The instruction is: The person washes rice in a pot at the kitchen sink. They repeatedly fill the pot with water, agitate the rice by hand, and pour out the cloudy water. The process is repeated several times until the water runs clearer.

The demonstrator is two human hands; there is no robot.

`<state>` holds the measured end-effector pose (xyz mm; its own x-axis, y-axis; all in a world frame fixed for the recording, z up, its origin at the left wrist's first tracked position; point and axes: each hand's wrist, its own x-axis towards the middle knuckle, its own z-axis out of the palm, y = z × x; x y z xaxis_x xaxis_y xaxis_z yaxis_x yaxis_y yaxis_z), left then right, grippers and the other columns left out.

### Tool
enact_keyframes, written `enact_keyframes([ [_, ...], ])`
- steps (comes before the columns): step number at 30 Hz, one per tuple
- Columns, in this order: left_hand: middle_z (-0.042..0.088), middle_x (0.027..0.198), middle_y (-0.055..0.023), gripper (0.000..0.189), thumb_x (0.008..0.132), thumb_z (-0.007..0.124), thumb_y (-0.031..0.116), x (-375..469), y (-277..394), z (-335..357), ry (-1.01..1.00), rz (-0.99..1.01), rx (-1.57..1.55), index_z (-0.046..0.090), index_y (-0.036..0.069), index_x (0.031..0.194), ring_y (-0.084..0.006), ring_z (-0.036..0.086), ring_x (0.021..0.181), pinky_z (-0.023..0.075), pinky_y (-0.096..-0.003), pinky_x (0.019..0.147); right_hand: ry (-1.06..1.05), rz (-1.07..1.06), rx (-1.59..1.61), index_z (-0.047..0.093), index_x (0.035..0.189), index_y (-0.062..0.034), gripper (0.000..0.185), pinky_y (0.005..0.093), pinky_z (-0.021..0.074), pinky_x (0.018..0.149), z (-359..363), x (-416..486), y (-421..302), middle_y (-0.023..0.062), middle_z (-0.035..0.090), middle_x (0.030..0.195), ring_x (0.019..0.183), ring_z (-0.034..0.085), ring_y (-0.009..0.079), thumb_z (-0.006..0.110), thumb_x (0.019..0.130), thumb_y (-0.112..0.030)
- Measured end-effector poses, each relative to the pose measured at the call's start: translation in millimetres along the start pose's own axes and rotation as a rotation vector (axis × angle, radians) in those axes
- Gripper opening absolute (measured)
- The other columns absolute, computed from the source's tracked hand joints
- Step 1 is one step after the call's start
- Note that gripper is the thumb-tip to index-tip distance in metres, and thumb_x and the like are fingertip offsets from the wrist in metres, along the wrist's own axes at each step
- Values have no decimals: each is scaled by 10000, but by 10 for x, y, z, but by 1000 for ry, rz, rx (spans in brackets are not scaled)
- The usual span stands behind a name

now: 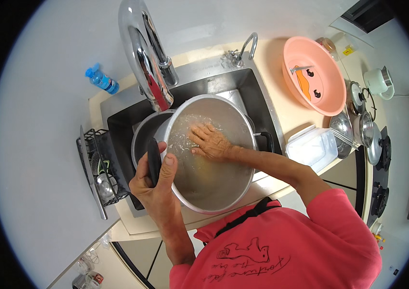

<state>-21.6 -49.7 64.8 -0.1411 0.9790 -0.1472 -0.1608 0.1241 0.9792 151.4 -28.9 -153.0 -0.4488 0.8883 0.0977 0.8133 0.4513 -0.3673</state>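
Observation:
A large metal pot [208, 195], with cloudy bubbly water inside, is tilted over the kitchen sink [262, 90]. My left hand [157, 177] grips its black side handle [154, 160], with the thumb near the rim. Inside the pot, my right hand [209, 142] is spread, fingers apart, at the water; whether its palm touches the pot's inner wall cannot be told. A second metal pot [139, 133] stands in the sink, partly hidden beneath the large one. The chrome faucet spout [161, 99] hangs just beyond the large pot's rim.
Left of the sink, a black wire rack [92, 137] holds a knife [90, 169] and a small metal bowl. A blue bottle [102, 80] stands behind it. At right are a pink basin [329, 83], a clear plastic container [311, 148], pot lids and a small faucet [238, 59].

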Motion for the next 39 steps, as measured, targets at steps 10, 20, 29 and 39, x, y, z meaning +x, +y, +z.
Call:
enact_keyframes([
  [10,670,1036,-102,255,879,698,75,-46,-31,-17,-15,44,45,658,-67,1087,-129,616,901,481,-243,841,-156,598,1836,377,1429,-9,584,341,274,1107,-1114,356,-1554,183,417,1435,1351,367,265,274,1028,-420],
  [20,678,1006,-77,246,886,676,66,-16,23,-79,-47,-5,-46,660,-60,1096,-99,606,869,468,-221,834,-671,-193,404,573,1212,4,523,416,306,1105,-975,-993,-431,179,557,1268,1182,524,319,389,977,-425],
  [29,628,800,3,281,792,794,100,3,24,10,4,-6,-73,694,-22,1025,-36,517,666,410,-163,624,-151,-392,-353,658,757,-64,131,355,486,819,-638,-142,327,86,654,917,940,614,239,600,732,-179],
  [39,678,1012,-106,216,935,596,42,10,-107,-147,-36,42,-11,633,-65,1119,-134,647,903,519,-243,820,-122,-1143,-887,725,887,-23,242,461,293,1130,-1431,575,588,192,625,1184,1281,464,348,574,780,-179],
])
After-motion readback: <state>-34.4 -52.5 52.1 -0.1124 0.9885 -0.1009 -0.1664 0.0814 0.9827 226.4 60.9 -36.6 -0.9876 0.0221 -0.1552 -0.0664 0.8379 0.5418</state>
